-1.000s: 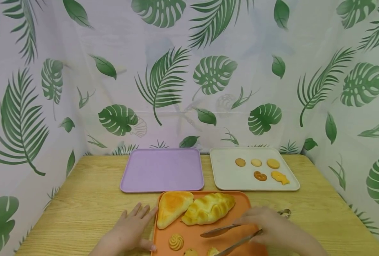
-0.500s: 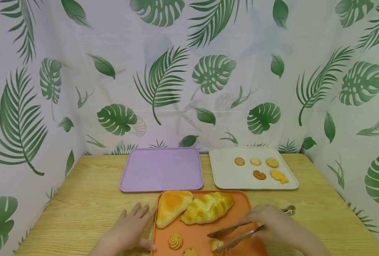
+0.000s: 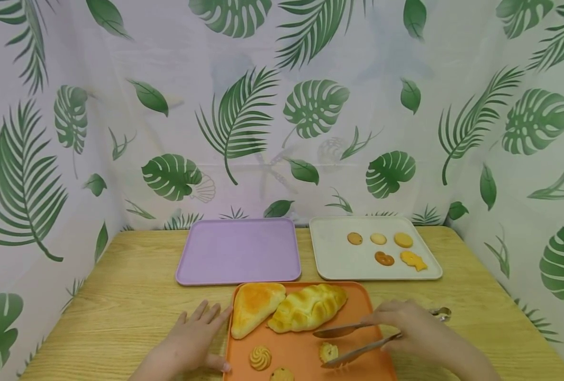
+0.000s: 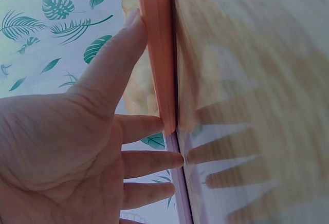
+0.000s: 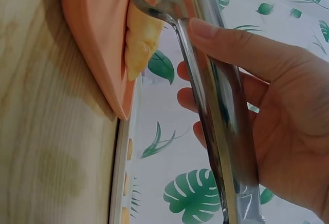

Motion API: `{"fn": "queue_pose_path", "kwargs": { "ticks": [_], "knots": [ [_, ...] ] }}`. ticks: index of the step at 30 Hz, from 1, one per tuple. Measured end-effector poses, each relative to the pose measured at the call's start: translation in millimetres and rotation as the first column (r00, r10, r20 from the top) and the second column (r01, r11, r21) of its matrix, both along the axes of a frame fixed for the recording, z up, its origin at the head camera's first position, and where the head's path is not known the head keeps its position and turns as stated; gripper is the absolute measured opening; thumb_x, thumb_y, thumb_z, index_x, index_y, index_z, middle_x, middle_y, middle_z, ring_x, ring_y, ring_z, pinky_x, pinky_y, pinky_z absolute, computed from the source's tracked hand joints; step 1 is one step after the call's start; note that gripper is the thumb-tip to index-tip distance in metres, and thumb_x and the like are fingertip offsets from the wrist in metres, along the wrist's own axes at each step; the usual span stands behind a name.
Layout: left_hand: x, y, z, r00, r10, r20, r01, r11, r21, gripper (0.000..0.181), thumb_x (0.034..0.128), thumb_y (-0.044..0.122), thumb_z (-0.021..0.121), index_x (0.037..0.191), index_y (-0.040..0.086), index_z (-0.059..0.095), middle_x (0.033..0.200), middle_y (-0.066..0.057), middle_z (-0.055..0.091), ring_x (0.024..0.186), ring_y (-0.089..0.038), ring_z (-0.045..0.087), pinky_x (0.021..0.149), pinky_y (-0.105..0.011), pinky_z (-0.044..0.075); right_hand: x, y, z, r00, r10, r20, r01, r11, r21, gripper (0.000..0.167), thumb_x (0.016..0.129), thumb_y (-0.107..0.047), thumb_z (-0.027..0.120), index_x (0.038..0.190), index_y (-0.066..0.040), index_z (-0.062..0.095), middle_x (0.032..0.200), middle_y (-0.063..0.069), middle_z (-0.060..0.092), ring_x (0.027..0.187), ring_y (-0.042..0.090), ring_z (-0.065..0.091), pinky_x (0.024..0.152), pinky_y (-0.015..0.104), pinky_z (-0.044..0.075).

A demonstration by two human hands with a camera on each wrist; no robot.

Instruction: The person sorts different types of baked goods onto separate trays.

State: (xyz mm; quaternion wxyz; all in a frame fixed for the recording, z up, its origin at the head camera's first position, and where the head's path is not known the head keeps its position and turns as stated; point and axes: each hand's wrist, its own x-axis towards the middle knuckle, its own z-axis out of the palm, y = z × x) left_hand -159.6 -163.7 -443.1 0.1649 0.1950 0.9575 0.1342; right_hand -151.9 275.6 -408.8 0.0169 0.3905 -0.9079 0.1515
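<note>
In my right hand [image 3: 412, 328] I hold metal tongs [image 5: 221, 116], thumb on one arm and fingers curled round the other. The tongs' tips are spread apart over an orange tray [image 3: 291, 360], and a small round cookie [image 3: 328, 352] lies between them, beside the lower tip. My left hand [image 3: 187, 338] has its fingers spread at the tray's left edge, the thumb touching the rim in the left wrist view. On the same tray lie a triangular bread [image 3: 255, 307], a braided bread [image 3: 308, 308], a swirl cookie [image 3: 260, 358] and another cookie [image 3: 282, 374] cut off by the frame.
A purple tray [image 3: 239, 251] stands behind the orange one on the left. To its right, a white tray [image 3: 334, 259] bears several cookies, among them a pretzel [image 3: 384, 258] and a fish-shaped one [image 3: 412, 260]. Leaf-patterned cloth [image 3: 263, 196] encloses the wooden table [image 3: 120, 296].
The tongs have shifted right with my right hand. The small cookie has moved a little up and right on the orange tray. My left hand has stayed in place.
</note>
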Motion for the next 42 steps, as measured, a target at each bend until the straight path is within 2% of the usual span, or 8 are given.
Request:
{"fn": "queue_pose_path", "kwargs": {
  "ticks": [5,11,19,23,30,36,42],
  "knots": [
    [0.6,-0.2,0.4,1.000,0.005,0.003,-0.005,1.000,-0.006,0.111,0.0638,0.062,0.076,0.153,0.014,0.032,0.155,-0.020,0.035,0.146,-0.046,0.022,0.106,-0.076,0.022,0.9,-6,-1.4,1.000,-0.027,-0.009,0.027,0.999,0.040,0.049,0.069,-0.023,0.085,0.115,-0.029,0.070,0.095,-0.013,0.066,0.082,0.003,0.057,0.065,0.026,0.042],
    [0.0,-0.7,-0.4,1.000,0.003,0.005,-0.003,1.000,-0.007,0.111,0.0638,0.063,0.076,0.153,0.014,0.032,0.155,-0.020,0.035,0.146,-0.046,0.022,0.106,-0.076,0.021,-1.4,-6,-1.1,0.999,-0.039,0.006,0.039,0.999,0.016,0.044,0.072,-0.021,0.083,0.114,-0.030,0.071,0.093,-0.014,0.064,0.080,0.003,0.056,0.065,0.026,0.045],
    [-0.7,-0.2,0.7,1.000,0.009,0.013,-0.009,1.000,-0.009,0.111,0.0634,0.062,0.077,0.153,0.015,0.031,0.156,-0.020,0.035,0.146,-0.046,0.022,0.106,-0.076,0.021,-4.1,-1,-0.3,0.999,0.007,-0.034,-0.009,0.999,-0.040,0.045,0.071,-0.019,0.084,0.113,-0.026,0.071,0.094,-0.011,0.067,0.081,0.005,0.060,0.064,0.025,0.049],
    [-0.5,-0.1,0.3,1.000,0.011,0.010,-0.011,1.000,-0.010,0.111,0.0632,0.062,0.077,0.153,0.015,0.032,0.156,-0.020,0.035,0.146,-0.046,0.022,0.106,-0.076,0.021,-3.9,3,4.6,0.999,0.006,-0.050,-0.009,0.998,-0.060,0.045,0.070,-0.020,0.084,0.113,-0.026,0.071,0.096,-0.010,0.069,0.083,0.005,0.062,0.065,0.025,0.051],
    [-1.1,-0.8,-0.2,1.000,0.007,0.009,-0.007,1.000,-0.013,0.111,0.0633,0.063,0.076,0.153,0.015,0.032,0.156,-0.020,0.035,0.146,-0.046,0.022,0.106,-0.076,0.022,-5.5,10,16.4,0.982,-0.010,-0.187,-0.006,0.996,-0.084,0.050,0.066,-0.015,0.086,0.113,-0.022,0.072,0.093,-0.014,0.067,0.082,0.004,0.062,0.066,0.024,0.054],
    [-1.4,-1.1,1.1,1.000,0.005,0.012,-0.005,1.000,-0.009,0.111,0.0642,0.063,0.076,0.153,0.014,0.032,0.156,-0.020,0.034,0.146,-0.046,0.022,0.106,-0.076,0.021,-11.6,20,27.7,0.979,-0.067,-0.195,0.054,0.996,-0.073,0.047,0.068,-0.015,0.085,0.113,-0.022,0.071,0.094,-0.016,0.066,0.081,0.000,0.057,0.064,0.022,0.049],
    [0.0,-0.5,1.3,1.000,0.001,-0.001,-0.001,1.000,-0.008,0.111,0.0637,0.063,0.076,0.153,0.014,0.032,0.155,-0.021,0.035,0.146,-0.047,0.023,0.107,-0.076,0.021,-24.0,31,32.1,0.973,-0.102,-0.208,0.079,0.990,-0.119,0.048,0.066,-0.009,0.085,0.112,-0.018,0.072,0.095,-0.012,0.069,0.081,-0.003,0.056,0.062,0.021,0.048]
  ]
}}
